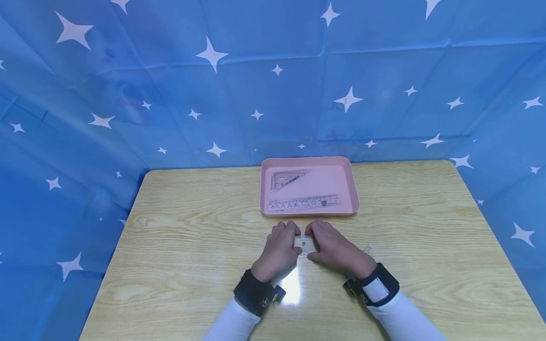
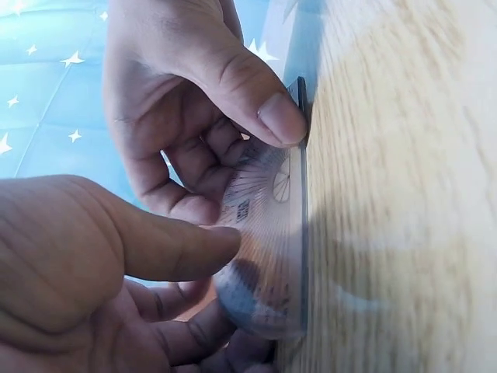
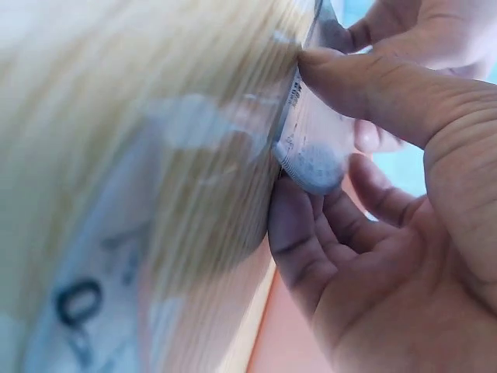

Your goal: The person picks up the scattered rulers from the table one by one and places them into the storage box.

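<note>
A clear protractor (image 1: pixel 304 245) with fine radiating lines is between my two hands, just in front of the pink tray. My left hand (image 1: pixel 279 248) pinches its left end, thumb on the near side and curled fingers on the far side. At the other end my right hand (image 1: pixel 334 246) grips it in the same way. The left wrist view shows the protractor (image 2: pixel 268 233) with its straight edge close to the tabletop; whether it touches is unclear. Beside my right wrist lies another clear piece (image 1: pixel 368 248), whose printed numeral shows large in the right wrist view.
A pink tray (image 1: pixel 351 189) stands at the back middle of the wooden table (image 1: pixel 187 246). It holds a clear set square (image 1: pixel 283 179) and a clear ruler with shape cut-outs (image 1: pixel 303 203). Blue cloth with white stars (image 1: pixel 264 94) hangs behind and at the sides.
</note>
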{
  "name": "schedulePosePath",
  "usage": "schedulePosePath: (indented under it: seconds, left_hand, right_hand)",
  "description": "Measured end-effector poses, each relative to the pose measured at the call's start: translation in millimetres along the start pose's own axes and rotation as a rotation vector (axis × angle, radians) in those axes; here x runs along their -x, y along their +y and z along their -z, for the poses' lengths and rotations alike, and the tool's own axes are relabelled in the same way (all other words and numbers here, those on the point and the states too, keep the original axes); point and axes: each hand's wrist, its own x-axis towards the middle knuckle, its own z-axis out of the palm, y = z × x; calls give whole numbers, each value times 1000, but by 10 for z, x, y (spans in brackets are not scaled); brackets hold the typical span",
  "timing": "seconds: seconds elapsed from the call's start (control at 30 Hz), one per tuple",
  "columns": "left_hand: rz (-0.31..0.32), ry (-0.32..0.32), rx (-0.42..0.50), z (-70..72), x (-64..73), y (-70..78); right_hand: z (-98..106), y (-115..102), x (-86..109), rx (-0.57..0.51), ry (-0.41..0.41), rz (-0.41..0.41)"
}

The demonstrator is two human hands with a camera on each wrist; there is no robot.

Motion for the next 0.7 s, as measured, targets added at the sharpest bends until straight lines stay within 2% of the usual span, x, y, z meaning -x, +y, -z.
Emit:
schedulePosePath:
  seconds: [0.23, 0.4, 0.57, 0.7]
  left_hand:
    - [-18, 33, 9, -7, -11, -30]
    - [-51, 64, 17, 3, -10, -39]
    - [-55, 83, 75, 18, -29, -41]
    - [-74, 112, 135, 26, -35, -28]
  right_hand:
    - [-11, 8, -2, -20, -22, -3]
    - [4, 5, 30, -36, -19, 46]
    - [8, -39, 48, -20, -1, 53]
    - [-17, -68, 57, -8, 53, 37]
